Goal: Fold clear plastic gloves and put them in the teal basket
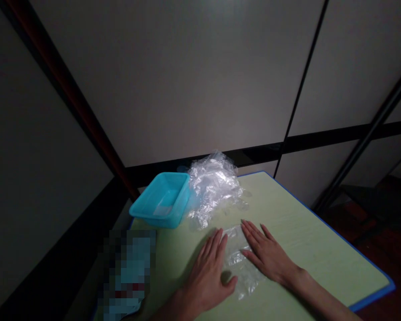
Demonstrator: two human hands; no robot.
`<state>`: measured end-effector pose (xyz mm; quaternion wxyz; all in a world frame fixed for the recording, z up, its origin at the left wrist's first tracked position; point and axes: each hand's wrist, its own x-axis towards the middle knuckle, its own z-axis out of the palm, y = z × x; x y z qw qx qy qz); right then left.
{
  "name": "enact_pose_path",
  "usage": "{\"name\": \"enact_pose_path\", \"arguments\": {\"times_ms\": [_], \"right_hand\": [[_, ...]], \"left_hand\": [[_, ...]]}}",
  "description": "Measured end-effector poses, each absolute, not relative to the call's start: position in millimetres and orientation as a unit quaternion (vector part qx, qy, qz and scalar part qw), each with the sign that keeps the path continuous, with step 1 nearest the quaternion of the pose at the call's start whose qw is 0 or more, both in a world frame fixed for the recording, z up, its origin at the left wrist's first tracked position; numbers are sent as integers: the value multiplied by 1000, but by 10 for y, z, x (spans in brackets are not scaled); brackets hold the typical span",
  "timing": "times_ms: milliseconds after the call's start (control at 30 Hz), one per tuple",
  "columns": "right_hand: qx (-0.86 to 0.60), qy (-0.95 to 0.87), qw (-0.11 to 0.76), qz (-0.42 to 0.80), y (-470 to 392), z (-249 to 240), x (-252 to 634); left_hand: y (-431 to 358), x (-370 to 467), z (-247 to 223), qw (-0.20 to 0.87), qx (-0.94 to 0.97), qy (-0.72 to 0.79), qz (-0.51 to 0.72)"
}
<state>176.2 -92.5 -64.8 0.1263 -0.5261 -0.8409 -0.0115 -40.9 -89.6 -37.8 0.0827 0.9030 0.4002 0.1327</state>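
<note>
A clear plastic bag [239, 258] lies flat on the pale green table [297, 227], between my two hands. My left hand [209, 274] rests palm down at the bag's left edge, its fingers stretched forward and thumb out to the right. On the other side, my right hand [265, 252] lies palm down with its fingers extended over the bag's right edge. Neither hand grips anything. Behind them sits a crumpled heap of clear plastic bags [215, 183].
A turquoise plastic basket [177, 209] stands at the back left, touching the heap. A pixelated patch [130, 272] covers something at the table's left edge. Pale panels [194, 89] with dark strips rise behind the blue-edged table. A dark seat-like shape is at the far right.
</note>
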Motion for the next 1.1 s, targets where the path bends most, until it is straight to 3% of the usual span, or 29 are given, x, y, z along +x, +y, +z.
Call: {"name": "enact_pose_path", "arguments": {"times_ms": [300,600,700,800,900,1100], "right_hand": [[-518,-845,128,-47,-931,-677,1770],[-528,-837,143,4,-933,-678,1754],[-540,-814,192,92,-916,-620,1802],[-558,-746,308,193,-928,-492,1973],[-533,-736,371,192,-1035,-334,2224],[-396,-896,201,13,-1362,-251,2514]], "left_hand": [[-774,51,-496,103,924,356,91],[-796,-355,-525,104,908,403,43],[-817,-412,-478,111,906,402,63],[-819,-453,-441,150,898,391,135],[-806,-504,-423,240,862,384,229],[-752,-516,-472,438,739,338,385]]}}
